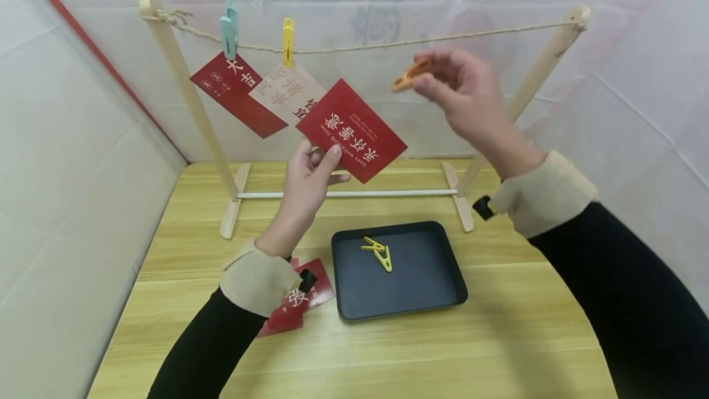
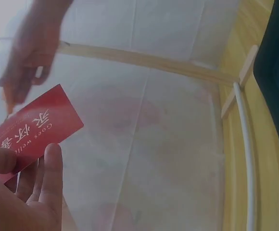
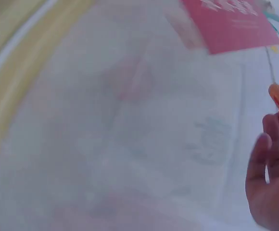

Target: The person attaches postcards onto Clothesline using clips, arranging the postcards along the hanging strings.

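Red card (image 1: 360, 122): gripped it with left hand (image 1: 307, 183), below twine (image 1: 388, 46) in head view. Pinched orange clothespin (image 1: 408, 77) with right hand (image 1: 471, 97), also below twine.

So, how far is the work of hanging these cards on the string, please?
Done: a red card and a pale card hang at the string, under a teal clip and a yellow clip. In hand: the left hand holds another red card, not yet clipped; the right hand pinches an orange clip. Remaining, apparently: the loose red cards on the table, with yellow clips in the tray.
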### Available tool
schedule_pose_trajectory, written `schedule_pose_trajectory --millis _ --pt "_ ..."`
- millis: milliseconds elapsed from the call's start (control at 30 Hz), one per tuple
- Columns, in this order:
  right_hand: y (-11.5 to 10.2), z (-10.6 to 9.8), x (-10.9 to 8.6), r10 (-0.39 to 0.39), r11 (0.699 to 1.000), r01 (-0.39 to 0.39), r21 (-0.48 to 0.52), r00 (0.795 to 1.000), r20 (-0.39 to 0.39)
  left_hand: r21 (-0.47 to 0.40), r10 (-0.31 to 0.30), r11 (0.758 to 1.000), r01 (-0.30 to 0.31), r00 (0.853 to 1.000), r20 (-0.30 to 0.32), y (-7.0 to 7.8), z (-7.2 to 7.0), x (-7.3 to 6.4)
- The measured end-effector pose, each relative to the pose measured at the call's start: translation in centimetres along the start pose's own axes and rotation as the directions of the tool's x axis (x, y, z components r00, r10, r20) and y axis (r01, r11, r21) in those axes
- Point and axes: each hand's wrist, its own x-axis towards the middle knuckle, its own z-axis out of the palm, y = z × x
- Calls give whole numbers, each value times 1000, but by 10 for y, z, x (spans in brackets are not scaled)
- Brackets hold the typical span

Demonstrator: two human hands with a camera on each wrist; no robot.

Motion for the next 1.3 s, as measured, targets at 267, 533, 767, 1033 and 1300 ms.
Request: schedule_pose_trajectory --millis 267,533,767,1033,1300 --pt "-39 -1 49 -258 906 232 -354 966 -28 22 -19 1000 20 999 -42 -1 10 23" --pt "-56 8 78 -155 914 162 -372 987 51 101 -10 995 20 996 -93 0 5 40" --pt "-57 14 81 -130 927 149 -345 988 77 121 5 993 6 996 -86 4 3 47" --pt "-58 22 79 -159 911 180 -371 984 85 103 -21 994 29 996 -83 5 2 46" --pt "-62 20 80 -144 896 165 -412 986 82 90 -38 995 45 996 -81 4 3 43"
